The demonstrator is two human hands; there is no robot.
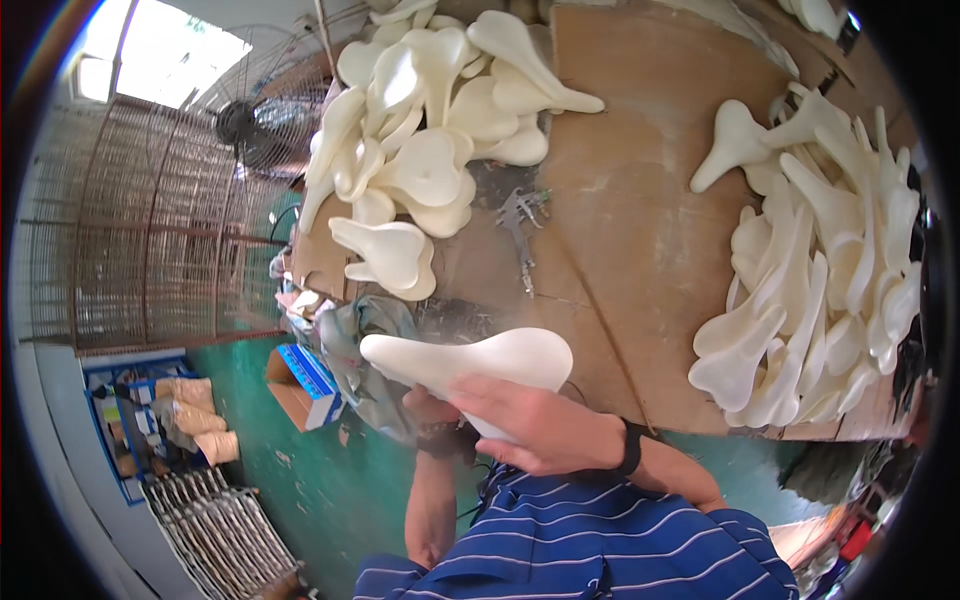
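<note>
A cream-white bicycle saddle pad (510, 352), smooth and pear-shaped, is held in front of my body, its narrow nose pointing left. My left hand (430, 408) supports it from below, its fingers partly hidden beneath the pad. Across the near side of the pad lies my right hand (545, 425), fingers stretched out flat along the surface and thumb lower down. Beyond the pad, a metal spray gun (522, 235) rests on the cardboard-covered table (640, 190).
Piles of similar pads lie on the table at far left (430, 165) and at right (810, 270). A long thin brown strip (595, 300) runs across the cardboard. To the left are a caged fan (240, 122), a blue-and-white carton (305, 385) and crumpled plastic sheeting (365, 340).
</note>
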